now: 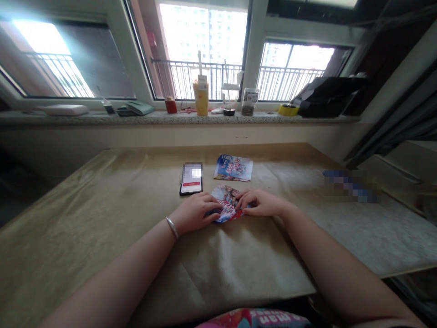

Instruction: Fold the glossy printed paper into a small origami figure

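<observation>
A colourful printed paper sheet [226, 207] lies on the table between my hands, its right and lower edges partly folded. My left hand [196, 212], with a silver bangle at the wrist, holds the sheet's left side under curled fingers. On the other side, my right hand [259, 202] has its thumb and fingers closed on the right edge. Some of the sheet is hidden beneath the fingers. Just beyond it sits a stack of similar printed sheets [235, 167]. A phone [191, 178] with a lit, blurred screen lies beyond my left hand.
A tan cover [143, 182] spreads over the table. At the far right lies a blurred bluish item [351, 186]. Along the window sill [136, 119] stand a yellow cup [201, 100], a red-capped jar [170, 105], yellow tape [288, 110] and a black box [321, 98].
</observation>
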Tool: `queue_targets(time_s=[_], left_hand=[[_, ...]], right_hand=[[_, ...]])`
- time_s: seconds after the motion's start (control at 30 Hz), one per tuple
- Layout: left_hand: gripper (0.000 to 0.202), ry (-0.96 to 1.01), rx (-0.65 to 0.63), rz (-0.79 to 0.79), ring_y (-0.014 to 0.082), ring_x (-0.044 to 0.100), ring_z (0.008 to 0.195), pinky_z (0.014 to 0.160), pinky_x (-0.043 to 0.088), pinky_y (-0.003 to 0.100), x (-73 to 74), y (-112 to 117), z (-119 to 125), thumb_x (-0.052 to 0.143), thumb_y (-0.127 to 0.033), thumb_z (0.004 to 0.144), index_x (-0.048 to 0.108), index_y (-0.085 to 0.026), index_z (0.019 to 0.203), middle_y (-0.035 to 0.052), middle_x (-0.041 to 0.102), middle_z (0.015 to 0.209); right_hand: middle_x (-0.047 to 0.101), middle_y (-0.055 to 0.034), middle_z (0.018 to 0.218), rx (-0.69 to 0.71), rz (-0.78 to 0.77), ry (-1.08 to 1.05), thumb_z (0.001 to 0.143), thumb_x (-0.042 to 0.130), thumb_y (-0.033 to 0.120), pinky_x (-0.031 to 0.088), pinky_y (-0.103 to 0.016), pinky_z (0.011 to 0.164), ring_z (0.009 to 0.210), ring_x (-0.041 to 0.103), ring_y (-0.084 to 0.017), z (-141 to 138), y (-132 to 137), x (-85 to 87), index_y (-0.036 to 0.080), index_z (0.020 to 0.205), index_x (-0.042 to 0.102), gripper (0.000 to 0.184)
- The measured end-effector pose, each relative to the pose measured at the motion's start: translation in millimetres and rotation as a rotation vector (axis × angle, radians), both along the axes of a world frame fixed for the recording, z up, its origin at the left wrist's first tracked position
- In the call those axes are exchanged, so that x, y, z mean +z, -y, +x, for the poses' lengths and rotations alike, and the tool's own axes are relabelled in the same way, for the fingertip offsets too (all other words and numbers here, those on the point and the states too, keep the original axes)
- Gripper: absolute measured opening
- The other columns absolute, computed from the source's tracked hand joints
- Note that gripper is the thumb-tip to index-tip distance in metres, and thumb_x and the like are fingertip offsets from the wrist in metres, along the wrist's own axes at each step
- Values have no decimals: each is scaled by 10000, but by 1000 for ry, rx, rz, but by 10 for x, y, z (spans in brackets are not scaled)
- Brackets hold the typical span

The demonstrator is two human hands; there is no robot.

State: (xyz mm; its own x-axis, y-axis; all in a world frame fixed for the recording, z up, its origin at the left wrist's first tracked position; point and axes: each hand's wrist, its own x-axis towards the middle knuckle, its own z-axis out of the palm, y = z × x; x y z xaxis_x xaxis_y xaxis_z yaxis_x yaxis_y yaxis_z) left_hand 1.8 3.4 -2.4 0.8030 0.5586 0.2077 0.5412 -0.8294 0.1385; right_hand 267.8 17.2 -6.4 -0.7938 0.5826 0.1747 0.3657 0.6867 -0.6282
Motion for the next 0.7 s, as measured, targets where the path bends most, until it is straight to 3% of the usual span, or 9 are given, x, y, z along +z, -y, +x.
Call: queue_targets(time_s=[0.17, 0.27, 0.33, 0.47, 0.7], left_hand=[[274, 32, -39, 17, 213, 537, 1087, 934, 443, 364, -60, 3, -11, 511, -313, 875, 638, -236, 1105, 60, 596, 1218], [331, 20, -17, 8, 232, 503, 1165, 983, 417, 391, -68, -5, -17, 515, -333, 868, 607, -222, 1166, 66, 569, 1275], [346, 13, -19, -18, 227, 522, 1144, 975, 425, 385, -41, -4, -13, 506, -341, 871, 601, -212, 1177, 69, 591, 1249], [330, 5, -60, -55, 219, 544, 1101, 956, 432, 370, 31, 21, 1, 474, -325, 877, 608, -207, 1155, 76, 612, 1206], [326, 68, 43, -100, 194, 609, 910, 796, 489, 297, 59, 96, 28, 475, -237, 820, 532, -177, 1136, 80, 630, 1035]], right_hand=[[712, -43, 949, 5, -82, -13, 756, 587, 197, 406, -352, 986, 1044, 588, -189, 75, -11, 44, 184, 680, 651, 100], [696, -35, 891, -61, -124, 12, 773, 559, 228, 466, -307, 846, 913, 609, -175, 99, -12, 46, 174, 662, 616, 136], [660, -17, 777, -163, -150, 49, 786, 534, 251, 468, -265, 698, 759, 591, -148, 97, -7, 40, 167, 674, 601, 155], [533, 29, 606, -350, -201, 54, 800, 499, 280, 357, -212, 511, 554, 465, -96, 52, 8, 11, 160, 674, 540, 179], [567, 15, 632, -443, -45, 141, 819, 489, 260, 336, -223, 535, 580, 487, -108, -40, -1, -81, 172, 681, 559, 178]])
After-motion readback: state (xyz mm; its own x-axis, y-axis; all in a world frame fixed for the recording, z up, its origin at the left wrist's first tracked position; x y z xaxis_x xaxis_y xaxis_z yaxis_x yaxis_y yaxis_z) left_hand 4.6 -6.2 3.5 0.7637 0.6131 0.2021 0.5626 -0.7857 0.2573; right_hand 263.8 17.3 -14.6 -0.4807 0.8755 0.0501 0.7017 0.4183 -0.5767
